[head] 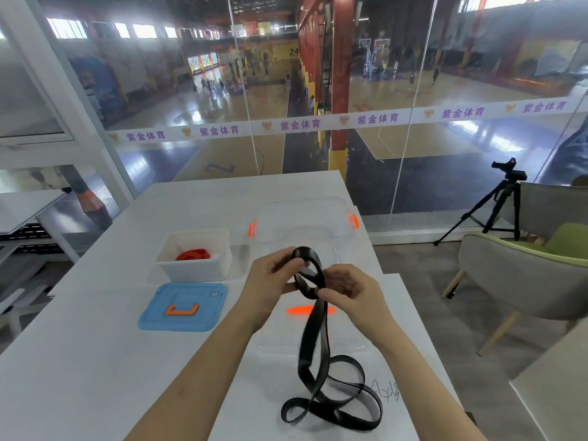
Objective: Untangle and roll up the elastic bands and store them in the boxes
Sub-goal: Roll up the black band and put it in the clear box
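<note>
A long black elastic band (313,342) hangs from both my hands above the table. Its top is wound into a small coil between them, and its loose end lies in loops on the table near me. My left hand (273,281) pinches the coil from the left, thumb over its top. My right hand (345,289) pinches it from the right where the strap leaves the coil. A rolled red band (193,254) lies in the small white box (194,270). A clear box (305,222) with orange latches stands behind my hands.
A blue lid (183,308) with an orange handle lies flat left of my arms. A clear lid with an orange handle (297,310) lies under the hanging strap. A chair (521,275) and a camera tripod (496,202) stand to the right, glass wall behind the table.
</note>
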A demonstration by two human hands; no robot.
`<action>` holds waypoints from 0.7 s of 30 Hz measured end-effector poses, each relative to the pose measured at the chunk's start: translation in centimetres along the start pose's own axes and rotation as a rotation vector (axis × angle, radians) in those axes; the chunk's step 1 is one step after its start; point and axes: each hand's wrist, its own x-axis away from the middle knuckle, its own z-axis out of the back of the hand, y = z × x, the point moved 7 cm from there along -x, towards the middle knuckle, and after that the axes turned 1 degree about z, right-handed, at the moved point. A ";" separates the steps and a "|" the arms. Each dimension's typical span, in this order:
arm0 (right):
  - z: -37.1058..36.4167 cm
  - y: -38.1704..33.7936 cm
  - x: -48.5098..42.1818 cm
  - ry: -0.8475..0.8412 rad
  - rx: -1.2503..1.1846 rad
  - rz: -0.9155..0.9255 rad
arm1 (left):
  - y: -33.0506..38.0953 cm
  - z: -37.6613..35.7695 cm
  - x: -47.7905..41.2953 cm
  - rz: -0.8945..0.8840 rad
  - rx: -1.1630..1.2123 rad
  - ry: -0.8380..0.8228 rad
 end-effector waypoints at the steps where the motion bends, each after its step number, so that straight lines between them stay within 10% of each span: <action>1: -0.1 0.0 0.0 0.011 -0.029 -0.004 | 0.1 0.1 0.0 -0.002 0.030 0.013; 14: -0.1 0.5 0.3 0.197 -0.173 -0.029 | -1.0 -0.4 0.0 -0.015 0.393 0.058; 21: 1.5 -1.4 0.4 0.286 -0.196 0.031 | -1.9 0.3 0.7 0.033 0.189 -0.069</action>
